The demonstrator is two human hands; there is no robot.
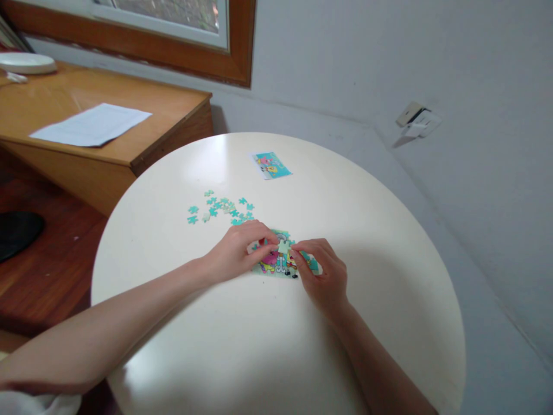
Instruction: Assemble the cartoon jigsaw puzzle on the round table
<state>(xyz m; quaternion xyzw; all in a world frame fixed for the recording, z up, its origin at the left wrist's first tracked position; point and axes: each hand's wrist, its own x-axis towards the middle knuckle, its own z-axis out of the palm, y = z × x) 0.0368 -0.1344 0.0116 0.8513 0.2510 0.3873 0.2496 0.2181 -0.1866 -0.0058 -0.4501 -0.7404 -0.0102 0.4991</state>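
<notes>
I'm watching the left hand (235, 251) pinching one side of a pale puzzle piece (284, 246) while the right hand (325, 275) is gripping the opposite side; the hands are sitting near each other with only that piece between their fingertips. Sharing it this way is probably giving finer control over its angle than a single pinch. The piece is lying over the partly joined puzzle (281, 267), but whether it is touching the surface below, I'm not able to tell. The loose pieces (224, 203) are lying just beyond the left hand, which is likely keeping them within reach. Farther out, the picture card (273, 165) is resting face up on the round tabletop (268, 340), presumably staying visible there, clear of both forearms.
</notes>
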